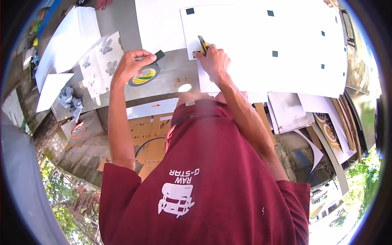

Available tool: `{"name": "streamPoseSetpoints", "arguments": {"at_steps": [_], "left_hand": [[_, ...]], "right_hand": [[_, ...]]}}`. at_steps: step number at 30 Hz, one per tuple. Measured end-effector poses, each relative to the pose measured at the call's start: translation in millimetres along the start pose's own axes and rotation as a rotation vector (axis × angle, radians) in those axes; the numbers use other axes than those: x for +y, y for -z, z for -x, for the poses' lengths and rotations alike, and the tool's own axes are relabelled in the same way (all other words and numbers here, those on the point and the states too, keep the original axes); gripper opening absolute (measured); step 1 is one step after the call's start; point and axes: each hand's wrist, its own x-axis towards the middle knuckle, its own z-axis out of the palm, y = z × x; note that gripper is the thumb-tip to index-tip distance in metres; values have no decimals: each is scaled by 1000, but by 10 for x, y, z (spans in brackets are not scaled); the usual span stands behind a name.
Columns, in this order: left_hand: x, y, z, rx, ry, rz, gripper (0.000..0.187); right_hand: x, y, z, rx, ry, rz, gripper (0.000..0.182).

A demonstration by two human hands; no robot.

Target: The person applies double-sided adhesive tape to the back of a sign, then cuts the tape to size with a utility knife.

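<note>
My left hand (pixel 136 64) is closed on a roll of dark tape (pixel 137 79) with a yellow-green label in its core. A short loose tape end (pixel 159 55) sticks out past the thumb. My right hand (pixel 215 62) grips a yellow and black utility knife (pixel 203 44), its blade pointing away from me. The fingers of that hand rest at the left edge of a large white sheet (pixel 237 32), by a dark tape piece (pixel 196 53) that they partly cover. Several dark squares, such as one tape square (pixel 275 53), are stuck across the sheet.
Another white sheet (pixel 159 24) lies on the grey metal table (pixel 171 77). At left are stacked white sheets (pixel 73 36), a patterned sheet (pixel 102 61) and a crumpled grey wad (pixel 71 102). Boards and panels (pixel 288 112) lean below at right, with cardboard (pixel 151 130) under the table.
</note>
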Motion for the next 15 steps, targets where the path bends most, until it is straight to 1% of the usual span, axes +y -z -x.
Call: {"name": "streamPoseSetpoints", "arguments": {"at_steps": [1,4,6,7,9,10,11,13,14,15], "left_hand": [[-39,-111,39,37,13,52,34],[-201,-443,59,135,-110,253,35],[-207,-631,120,180,-152,365,36],[-222,-717,126,253,-171,356,38],[-248,-785,139,319,-178,318,35],[-185,-825,171,375,-272,342,35],[-171,-841,169,383,-365,378,37],[-80,-892,175,406,-530,397,40],[-23,-901,200,394,-542,317,41],[74,-904,232,389,-549,234,42]], "right_hand": [[14,-3,32,6,21,30,57],[-16,-20,-28,36,85,101,66],[-4,40,-12,-7,125,87,65],[-9,104,6,-22,144,79,65],[73,154,81,-48,228,-24,57],[124,215,130,-80,274,-27,53],[205,304,177,-107,313,-26,48],[414,507,281,-140,358,-174,40],[516,651,326,-187,330,-207,34],[635,769,351,-227,241,-330,34]]}}
